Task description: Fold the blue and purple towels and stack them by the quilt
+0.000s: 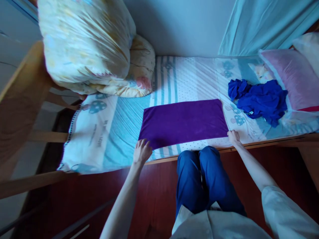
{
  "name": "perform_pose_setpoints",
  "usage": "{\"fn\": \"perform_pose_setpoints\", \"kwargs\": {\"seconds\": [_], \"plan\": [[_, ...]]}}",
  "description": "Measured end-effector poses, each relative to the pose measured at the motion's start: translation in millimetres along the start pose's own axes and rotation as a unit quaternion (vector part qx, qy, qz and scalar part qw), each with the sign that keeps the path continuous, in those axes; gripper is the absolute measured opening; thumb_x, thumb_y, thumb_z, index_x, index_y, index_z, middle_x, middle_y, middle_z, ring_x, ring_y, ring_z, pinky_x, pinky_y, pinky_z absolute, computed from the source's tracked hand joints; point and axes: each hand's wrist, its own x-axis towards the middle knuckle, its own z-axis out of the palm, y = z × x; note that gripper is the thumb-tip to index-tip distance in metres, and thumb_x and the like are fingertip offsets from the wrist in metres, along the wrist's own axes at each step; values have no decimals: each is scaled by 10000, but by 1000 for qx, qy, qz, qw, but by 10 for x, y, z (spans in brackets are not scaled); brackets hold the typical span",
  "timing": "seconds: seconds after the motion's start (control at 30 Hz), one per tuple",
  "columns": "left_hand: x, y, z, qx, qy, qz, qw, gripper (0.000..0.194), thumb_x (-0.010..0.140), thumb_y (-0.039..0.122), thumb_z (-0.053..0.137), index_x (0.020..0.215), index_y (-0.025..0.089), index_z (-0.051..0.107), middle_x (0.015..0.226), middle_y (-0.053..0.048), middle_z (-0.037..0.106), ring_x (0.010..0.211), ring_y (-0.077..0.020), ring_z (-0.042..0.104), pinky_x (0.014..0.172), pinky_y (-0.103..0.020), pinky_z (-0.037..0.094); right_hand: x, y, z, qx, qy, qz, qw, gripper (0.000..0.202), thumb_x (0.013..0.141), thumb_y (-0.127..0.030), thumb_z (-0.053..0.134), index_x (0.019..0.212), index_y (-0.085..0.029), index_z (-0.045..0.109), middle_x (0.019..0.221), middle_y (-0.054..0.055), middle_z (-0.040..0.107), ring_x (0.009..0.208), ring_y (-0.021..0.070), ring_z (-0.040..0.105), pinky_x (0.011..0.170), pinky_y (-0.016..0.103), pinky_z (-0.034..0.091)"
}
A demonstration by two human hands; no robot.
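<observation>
A purple towel [183, 122] lies spread flat on the bed, its long side running along the bed's near edge. My left hand [143, 151] is closed at the towel's near left corner, fingers curled over the cloth. At the near right corner, my right hand [233, 136] pinches the towel's edge. Between the two hands the near edge runs nearly straight. To the right of the towel sits a crumpled heap of blue cloth [264, 98], apart from both hands.
A patterned sheet [129, 122] covers the bed. Bulky folded quilts [92, 43] are piled at the back left, beside a wooden bed end [22, 109]. A pink pillow [294, 76] lies at the right, below a pale curtain [269, 26]. My knees touch the bed's near side.
</observation>
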Motion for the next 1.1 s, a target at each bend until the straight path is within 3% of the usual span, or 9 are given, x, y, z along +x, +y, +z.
{"fn": "perform_pose_setpoints", "kwargs": {"seconds": [0.07, 0.13, 0.27, 0.43, 0.53, 0.63, 0.73, 0.9, 1.1], "plan": [[205, 366, 83, -54, 52, -4, 997, 510, 919, 261, 462, 1371, 113, 647, 1526, -212, 518, 1462, -365, 423, 1226, -564, 333, 37, -199, -62, 1, -12, -16, 1000, 300, 861, -34, 533, 982, -112, 796, 1002, 197, 762, 1021, 273, 683, 917, 355, 464], [381, 750, 239, -108, 76, -28, 991, 560, 960, 294, 423, 1474, 117, 556, 1626, -198, 403, 1549, -357, 288, 1260, -591, 251, 72, -495, -118, 41, 22, -54, 997, 344, 893, -65, 513, 1118, -121, 767, 1142, 185, 752, 1152, 283, 651, 1016, 396, 452], [522, 1317, 602, -164, 101, -83, 978, 589, 991, 301, 375, 1537, 101, 474, 1677, -198, 310, 1593, -349, 180, 1266, -619, 193, 141, -1433, -131, 185, 118, -160, 962, 438, 971, -161, 448, 1354, -123, 656, 1442, 168, 627, 1389, 277, 517, 1211, 480, 346], [458, 1375, 860, -166, 144, -87, 972, 611, 984, 294, 391, 1568, 122, 436, 1681, -194, 300, 1596, -335, 177, 1270, -617, 168, 167, -2822, 121, 300, 88, -312, 897, 535, 1044, -247, 363, 1562, -155, 457, 1668, 91, 375, 1585, 216, 258, 1321, 448, 195], [439, 1284, 918, -165, 140, -78, 973, 663, 942, 331, 479, 1578, 150, 428, 1681, -191, 301, 1594, -353, 182, 1264, -633, 168, 155, -3308, 377, 315, 46, -365, 875, 552, 1043, -229, 379, 1593, -197, 413, 1671, 66, 370, 1592, 191, 243, 1337, 456, 134], [438, 1252, 935, -157, 127, -74, 977, 704, 918, 360, 525, 1582, 151, 421, 1680, -192, 301, 1589, -370, 192, 1264, -630, 167, 164, -3433, 587, 318, 36, -370, 872, 585, 1008, -169, 411, 1593, -198, 414, 1660, 61, 388, 1588, 185, 253, 1341, 468, 102], [442, 1270, 925, -155, 137, -74, 976, 681, 940, 368, 494, 1577, 138, 426, 1675, -191, 316, 1586, -366, 203, 1269, -621, 164, 207, -3359, 674, 316, 37, -392, 863, 586, 992, -152, 411, 1577, -168, 439, 1661, 67, 383, 1593, 179, 235, 1342, 452, 113], [454, 1308, 904, -161, 155, -94, 970, 612, 969, 257, 398, 1570, 152, 440, 1671, -161, 341, 1586, -327, 222, 1273, -613, 167, 297, -3091, 653, 298, 39, -427, 853, 539, 1028, -162, 329, 1542, -89, 472, 1635, 105, 425, 1577, 157, 277, 1328, 395, 187], [457, 1313, 885, -182, 148, -95, 967, 633, 949, 242, 419, 1576, 155, 429, 1683, -153, 318, 1589, -336, 204, 1276, -628, 142, 440, -2583, 647, 269, 66, -378, 883, 532, 1069, -257, 321, 1575, -132, 431, 1660, 71, 384, 1582, 150, 260, 1329, 387, 171]]}}
